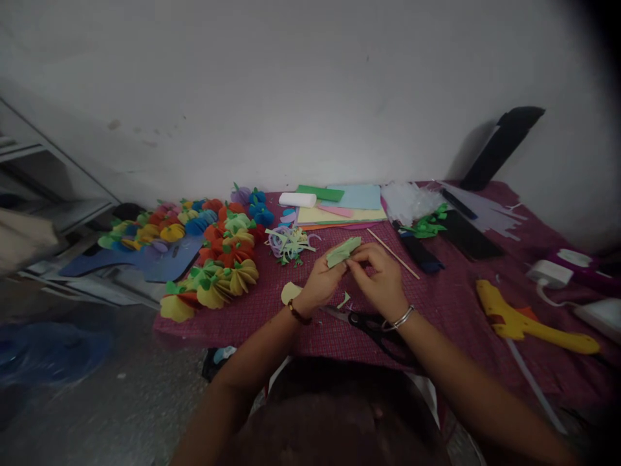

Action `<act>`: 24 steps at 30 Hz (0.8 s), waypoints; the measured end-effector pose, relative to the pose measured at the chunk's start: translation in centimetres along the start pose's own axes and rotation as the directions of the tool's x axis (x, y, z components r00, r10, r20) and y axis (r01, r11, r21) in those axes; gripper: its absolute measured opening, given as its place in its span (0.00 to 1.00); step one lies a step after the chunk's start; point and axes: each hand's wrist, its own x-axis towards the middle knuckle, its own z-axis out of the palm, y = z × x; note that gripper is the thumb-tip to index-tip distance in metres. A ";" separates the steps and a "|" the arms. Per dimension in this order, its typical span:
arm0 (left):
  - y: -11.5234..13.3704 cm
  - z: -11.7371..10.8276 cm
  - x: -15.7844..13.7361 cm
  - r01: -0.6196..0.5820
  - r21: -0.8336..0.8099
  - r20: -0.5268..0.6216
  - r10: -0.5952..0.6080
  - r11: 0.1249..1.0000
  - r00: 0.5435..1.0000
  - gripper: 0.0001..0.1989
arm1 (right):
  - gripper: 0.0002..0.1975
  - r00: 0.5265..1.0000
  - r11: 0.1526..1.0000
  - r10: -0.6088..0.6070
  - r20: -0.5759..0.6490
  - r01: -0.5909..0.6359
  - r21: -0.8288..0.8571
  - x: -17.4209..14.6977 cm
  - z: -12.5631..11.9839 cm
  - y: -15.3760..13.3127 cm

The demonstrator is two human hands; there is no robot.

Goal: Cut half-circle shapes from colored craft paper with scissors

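- A plain pale wall (pixel 291 97) stands behind a table spread with a dark red checked cloth (pixel 451 291).
- Above the table's near side, a person's two bare hands hold a small piece of pale green paper (pixel 344 251), clear of the cloth.
- The left hand (pixel 320 278) grips the paper between thumb and fingers; the right hand (pixel 381 275) has thumb and forefinger pinched together at its near edge.
- The paper looks light, thin and fairly soft, likely to crease or tear under hard pressure; its edges seem the best place for a gentle fingertip hold.
- Black-handled scissors (pixel 373 327) lie below the hands, a thin wooden stick (pixel 395 254) beyond the right one.
- Toward the wall, a clear plastic bag (pixel 412 202) holds something whitish, too blurred to name.
- Left of the hands sit curly paper scraps (pixel 288 243) and rows of bright paper pumpkins (pixel 233 252).
- A yellow glue gun (pixel 514 314) rests at the right.
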 end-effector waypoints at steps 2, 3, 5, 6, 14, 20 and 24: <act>0.2 0.4 -0.1 0.026 -0.059 -0.027 -0.027 0.998 0.999 0.21 | 0.08 0.999 0.999 0.053 -0.008 -0.053 -0.002 -0.1 0.1 0.0; 0.4 0.6 -0.1 0.041 -0.090 -0.042 -0.045 0.995 0.998 0.21 | 0.07 0.996 0.996 0.085 -0.018 -0.085 0.001 -0.1 0.2 0.0; 0.7 0.9 -0.2 0.078 -0.147 -0.072 -0.089 0.986 0.993 0.20 | 0.06 0.988 0.989 0.147 -0.036 -0.147 0.022 -0.2 0.3 0.1; 0.9 1.0 -0.3 0.096 -0.170 -0.082 -0.111 0.981 0.990 0.19 | 0.08 0.985 0.985 0.167 -0.040 -0.166 0.036 -0.2 0.3 0.1; 1.4 0.8 -0.5 0.128 -0.237 -0.121 -0.160 0.963 0.980 0.16 | 0.03 0.984 0.982 0.176 -0.011 -0.175 0.065 0.0 -0.3 0.4; 1.3 0.6 -0.4 0.158 -0.237 -0.102 -0.186 0.959 0.977 0.13 | 0.05 0.957 0.953 0.289 -0.025 -0.285 0.103 0.2 -0.8 1.2; 1.4 0.2 -0.3 0.173 -0.292 -0.105 -0.211 0.941 0.972 0.15 | 0.07 0.864 0.840 0.487 -0.128 -0.423 0.339 1.1 -1.6 2.4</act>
